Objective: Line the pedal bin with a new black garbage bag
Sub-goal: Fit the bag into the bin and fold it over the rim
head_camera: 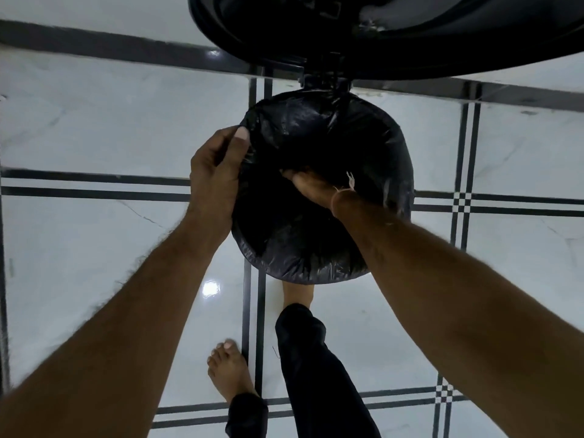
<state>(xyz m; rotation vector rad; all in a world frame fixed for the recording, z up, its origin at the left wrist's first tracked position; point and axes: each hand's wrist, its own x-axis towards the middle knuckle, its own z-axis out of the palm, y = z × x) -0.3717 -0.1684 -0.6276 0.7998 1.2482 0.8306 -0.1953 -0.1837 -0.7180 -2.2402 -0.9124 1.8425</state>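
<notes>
Both hands at bag [316,257]: left hand [215,172] on rim, right hand [311,188] inside.

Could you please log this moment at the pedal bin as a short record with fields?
bin: pedal bin, round, standing on a white tiled floor
lid: lid raised, hinged at the far side
bag: black garbage bag spread over the rim and hanging inside
left hand: left hand pinching the bag at the left rim, thumb on top
right hand: right hand reaching down inside the bag, fingers hidden
foot: right foot tucked under the bin's front, probably on the pedal
stage: bag in place, apparently being settled
</notes>
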